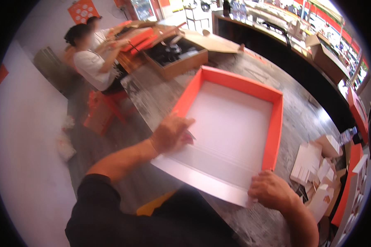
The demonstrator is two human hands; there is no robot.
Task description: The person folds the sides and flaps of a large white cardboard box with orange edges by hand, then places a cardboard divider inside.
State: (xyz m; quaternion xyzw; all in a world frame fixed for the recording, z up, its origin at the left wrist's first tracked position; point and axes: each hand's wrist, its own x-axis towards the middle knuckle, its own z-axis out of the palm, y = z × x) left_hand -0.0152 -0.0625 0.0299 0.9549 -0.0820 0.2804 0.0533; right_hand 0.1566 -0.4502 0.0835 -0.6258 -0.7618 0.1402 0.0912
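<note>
A shallow cardboard box [235,111] with orange walls and a white inside lies on the grey table before me. Three of its sides stand up; the near white flap [202,181] hangs out toward my body. At the near left corner, my left hand [172,133] grips the end of the orange wall, index finger stretched over the inside. A small pinkish patch shows under those fingers, too blurred to name. My right hand [272,190] is closed around the near right corner, where the right wall meets the flap. Its fingertips are partly hidden.
Beyond the box stands a brown carton [175,57] with dark items inside. Two people in white shirts [90,68] handle orange cardboard at the far left. Torn white cardboard pieces [317,168] pile up at the right. A long black counter side [276,61] curves behind the table.
</note>
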